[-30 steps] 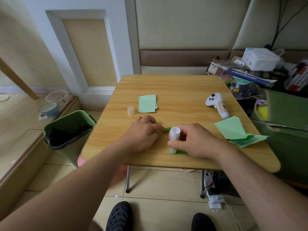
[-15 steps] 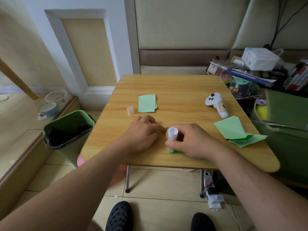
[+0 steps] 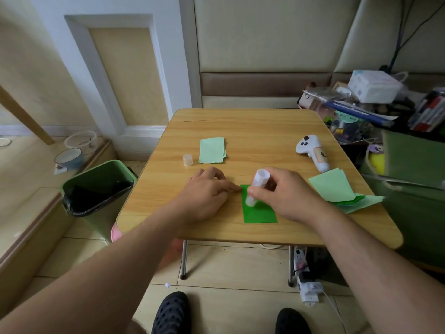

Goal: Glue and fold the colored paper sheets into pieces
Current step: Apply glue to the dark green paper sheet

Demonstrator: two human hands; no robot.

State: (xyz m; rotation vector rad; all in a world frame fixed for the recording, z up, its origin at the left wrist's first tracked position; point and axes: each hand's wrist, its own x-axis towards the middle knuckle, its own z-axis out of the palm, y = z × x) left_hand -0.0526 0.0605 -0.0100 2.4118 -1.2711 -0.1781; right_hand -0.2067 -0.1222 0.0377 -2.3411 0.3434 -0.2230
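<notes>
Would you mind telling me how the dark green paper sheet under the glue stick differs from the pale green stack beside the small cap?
The dark green paper sheet is saturated green; the pale green stack is minty. The sheet is single, near the front edge, touched by the left hand; the stack has several layers, lies farther back, untouched. Both are rectangular and lie flat.

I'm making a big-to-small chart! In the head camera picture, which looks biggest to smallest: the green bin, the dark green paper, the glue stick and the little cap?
1. green bin
2. dark green paper
3. glue stick, partly hidden by the right hand
4. little cap

The bin sits lower than the table, so nearness hardly changes this.
</notes>
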